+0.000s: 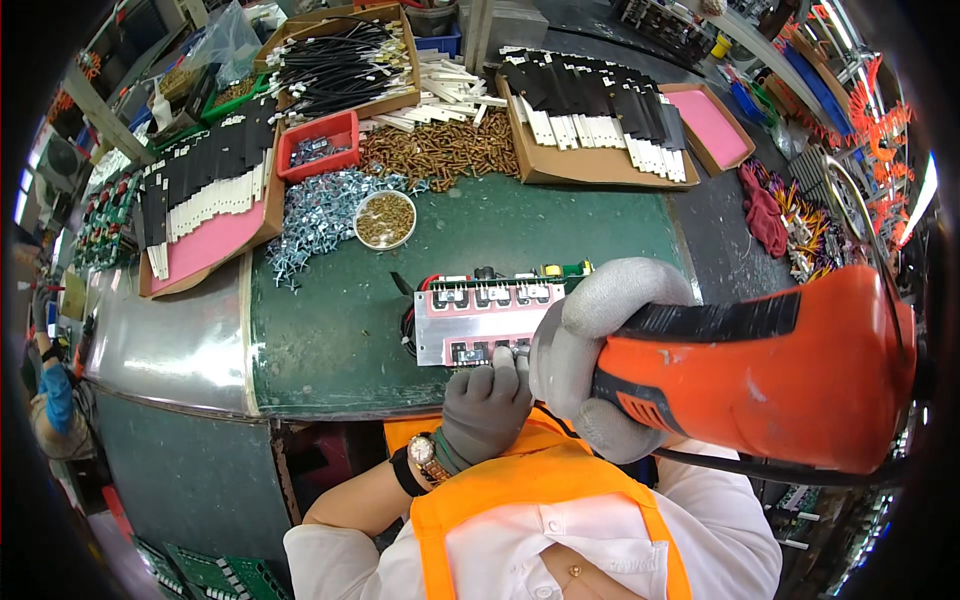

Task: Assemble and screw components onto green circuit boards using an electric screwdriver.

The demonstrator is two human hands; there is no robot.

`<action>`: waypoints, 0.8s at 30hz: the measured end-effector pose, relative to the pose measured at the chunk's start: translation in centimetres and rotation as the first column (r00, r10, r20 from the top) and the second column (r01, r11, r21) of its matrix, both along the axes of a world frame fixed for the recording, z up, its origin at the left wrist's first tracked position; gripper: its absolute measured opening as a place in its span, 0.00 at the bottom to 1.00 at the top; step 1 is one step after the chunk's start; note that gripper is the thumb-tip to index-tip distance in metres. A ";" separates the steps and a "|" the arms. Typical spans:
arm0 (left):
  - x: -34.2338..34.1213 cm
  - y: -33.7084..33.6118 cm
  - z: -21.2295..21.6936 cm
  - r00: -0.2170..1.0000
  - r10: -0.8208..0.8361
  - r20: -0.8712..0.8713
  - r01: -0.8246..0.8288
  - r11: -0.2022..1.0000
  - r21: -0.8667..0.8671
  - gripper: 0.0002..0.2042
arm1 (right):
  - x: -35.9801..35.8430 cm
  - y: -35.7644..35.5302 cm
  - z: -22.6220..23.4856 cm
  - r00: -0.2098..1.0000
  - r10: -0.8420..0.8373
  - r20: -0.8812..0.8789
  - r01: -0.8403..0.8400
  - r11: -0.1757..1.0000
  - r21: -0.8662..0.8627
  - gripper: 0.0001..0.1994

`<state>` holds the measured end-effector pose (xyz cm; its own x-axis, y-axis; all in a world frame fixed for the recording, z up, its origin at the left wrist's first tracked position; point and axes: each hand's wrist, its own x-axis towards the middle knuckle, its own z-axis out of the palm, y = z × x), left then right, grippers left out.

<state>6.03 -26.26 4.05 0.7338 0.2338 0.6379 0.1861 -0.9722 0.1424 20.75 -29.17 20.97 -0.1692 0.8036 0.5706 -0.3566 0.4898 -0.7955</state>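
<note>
My right hand (590,355), in a grey glove, is wrapped round an orange and black power screwdriver (760,365). The tool's body is large in view; its tip is hidden behind the hand. Below it on the bench lies a circuit board assembly with a silver heatsink plate (470,328), pink strips and rows of black components. My left hand (485,408), also gloved, has its fingers bent together at the plate's near edge, the tips by the black components. Whether they pinch a small part there does not show. Wires leave the assembly's left end.
Brass screws (440,152), silver clips (325,215), a white bowl (385,219) of small hardware and a red bin (318,146) lie beyond the assembly. Cardboard trays (605,165) of black and white strips flank them. A coiled cable (850,205) hangs at right. Another person (60,405) is far left.
</note>
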 end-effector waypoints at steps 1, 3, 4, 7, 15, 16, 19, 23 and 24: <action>-0.1 -0.1 -0.7 1.000 0.009 -0.002 -0.009 1.000 -0.003 0.13 | -0.8 -0.4 -0.4 0.971 -0.224 0.089 0.225 0.974 -0.008 0.26; 0.2 -0.2 -2.1 0.999 0.036 0.024 -0.034 0.998 -0.047 0.12 | -1.3 -0.6 -0.8 0.885 -0.430 0.180 0.436 0.900 0.005 0.25; 0.1 -0.2 -2.2 0.999 0.039 0.025 -0.038 0.998 -0.048 0.12 | -1.3 -0.6 -1.0 0.875 -0.435 0.214 0.445 0.896 0.005 0.25; -0.2 0.3 -1.7 0.999 0.046 0.017 -0.047 0.999 0.008 0.12 | -0.8 -0.5 -1.3 0.846 -0.439 0.304 0.459 0.888 0.004 0.25; -0.6 0.9 0.1 0.998 0.035 -0.048 -0.035 0.999 -0.011 0.15 | -0.3 -0.2 -2.0 0.894 -0.372 0.252 0.383 0.924 0.004 0.25; -1.0 1.4 0.8 0.993 -0.065 -0.102 0.055 0.994 -0.094 0.15 | -0.2 0.0 -2.4 0.908 -0.377 0.181 0.387 0.922 -0.018 0.25; -3.0 5.6 3.0 0.969 -0.248 -0.004 0.227 0.893 -0.389 0.12 | -0.1 -0.3 -4.1 0.944 -0.326 -0.059 0.317 0.941 -0.120 0.25; -5.7 15.3 2.8 0.982 0.176 -0.065 -0.187 0.907 -0.376 0.05 | -0.6 -0.1 -3.6 0.926 -0.373 -0.059 0.367 0.926 -0.095 0.28; -6.9 17.6 1.6 0.934 0.302 -0.192 -0.348 0.891 -0.291 0.05 | -0.8 -0.3 -3.5 0.898 -0.439 -0.029 0.435 0.895 -0.101 0.29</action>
